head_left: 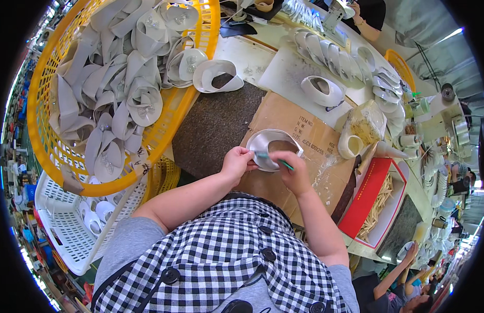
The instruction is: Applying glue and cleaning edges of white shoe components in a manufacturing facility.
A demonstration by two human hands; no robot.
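A white, band-shaped shoe upper (258, 142) is held over a flattened cardboard sheet (283, 117). My left hand (237, 164) pinches its left edge between thumb and fingers. My right hand (293, 171) is closed around a slim green-handled tool (287, 165). The tool's head lies across the near side of the upper, close to my left fingertips; its exact kind is not clear. Just beyond, another white upper (219, 76) rests by the basket, and one more (322, 91) lies on a pale board.
At left a large yellow basket (37, 122) is heaped with white uppers, above a white basket (57, 221). On the right stand a red box (364, 198) of thin wooden sticks and a glue-stained block (364, 122). Rows of uppers (325, 52) line the far side; other people work nearby.
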